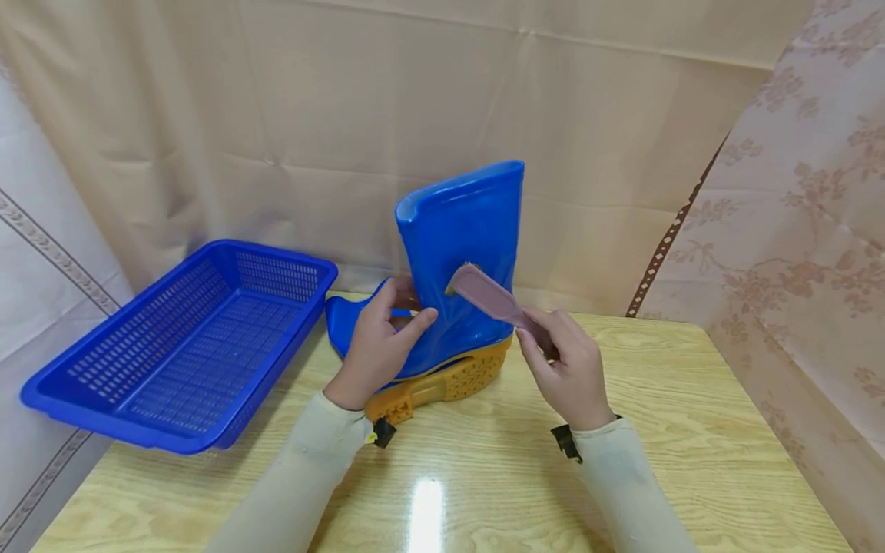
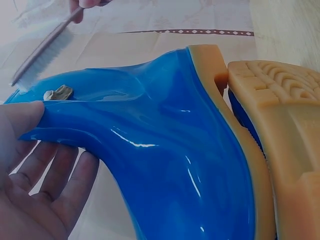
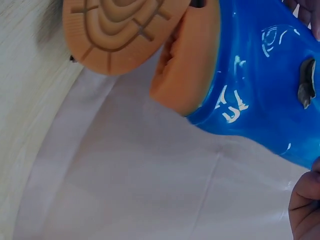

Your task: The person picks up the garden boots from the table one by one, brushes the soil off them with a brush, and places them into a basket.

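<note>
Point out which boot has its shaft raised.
The blue boot gripped by the left hand, its shaft rising behind the brush; the other boot lies down, patterned tread showing.

In the head view, the back of the brush hid most of its bristles and part of the grey-brown spot on the front boot; the material of this spot could not be told. The right hand covered the end of the handle. The rear boot was largely concealed by the front boot and the left hand. Both sleeves were cut by the lower edge. In the right wrist view, the right edge cut both hands and the front boot.
</note>
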A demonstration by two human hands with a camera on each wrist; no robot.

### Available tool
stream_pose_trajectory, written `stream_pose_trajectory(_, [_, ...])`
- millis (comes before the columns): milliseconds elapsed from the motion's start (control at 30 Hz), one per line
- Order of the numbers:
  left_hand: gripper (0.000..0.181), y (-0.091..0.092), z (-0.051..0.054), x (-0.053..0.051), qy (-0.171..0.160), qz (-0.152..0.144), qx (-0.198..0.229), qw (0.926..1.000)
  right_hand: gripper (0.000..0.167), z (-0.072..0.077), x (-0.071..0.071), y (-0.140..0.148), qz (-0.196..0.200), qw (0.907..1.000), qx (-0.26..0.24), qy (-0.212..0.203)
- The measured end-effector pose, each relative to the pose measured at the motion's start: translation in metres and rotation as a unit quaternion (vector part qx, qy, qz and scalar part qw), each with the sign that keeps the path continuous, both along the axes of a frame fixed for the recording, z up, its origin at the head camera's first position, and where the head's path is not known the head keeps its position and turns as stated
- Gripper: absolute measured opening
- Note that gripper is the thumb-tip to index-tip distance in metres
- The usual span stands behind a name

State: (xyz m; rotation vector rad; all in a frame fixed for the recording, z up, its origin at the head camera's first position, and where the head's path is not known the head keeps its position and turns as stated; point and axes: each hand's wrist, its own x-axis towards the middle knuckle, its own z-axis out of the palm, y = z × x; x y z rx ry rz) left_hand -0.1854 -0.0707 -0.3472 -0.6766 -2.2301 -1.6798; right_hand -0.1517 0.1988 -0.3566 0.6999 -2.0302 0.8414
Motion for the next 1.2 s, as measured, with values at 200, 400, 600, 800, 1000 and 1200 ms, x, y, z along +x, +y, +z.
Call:
stream_pose_trajectory(200, [0.041, -0.0003, -0.0004, 0.0005, 0.007, -0.008, -0.005, 0.9999, 0.031, 0.0003, 0.0009, -0.0022, -0.003, 0.9998, 0.018, 0.006])
stream_pose_trajectory(400, [0.04, 0.0004, -0.0007, -0.0001, 0.002, 0.0, -0.004, 1.0, 0.031, -0.0008, 0.0009, -0.0026, -0.019, 0.9997, 0.015, 0.007])
stream_pose_trajectory(600, [0.042, 0.0002, -0.0029, -0.0015, 0.0, 0.012, 0.005, 0.9999, 0.03, -0.0017, -0.0006, -0.0012, -0.031, 0.9995, 0.009, -0.002])
stream_pose_trajectory(800, [0.042, -0.0001, -0.0036, -0.0026, 0.0, 0.011, 0.012, 0.9999, 0.026, -0.0023, -0.0022, 0.0, -0.033, 0.9994, -0.003, -0.008])
stream_pose_trajectory(1000, [0.042, -0.0002, -0.0025, -0.0015, -0.001, 0.009, 0.011, 0.9999, 0.025, -0.0042, -0.0031, 0.0015, -0.032, 0.9993, -0.02, 0.002])
stream_pose_trajectory(1200, [0.04, 0.0001, 0.0005, 0.0013, 0.007, -0.005, -0.001, 1.0, 0.027, -0.0033, -0.0023, 0.0, -0.007, 0.9998, -0.012, 0.013])
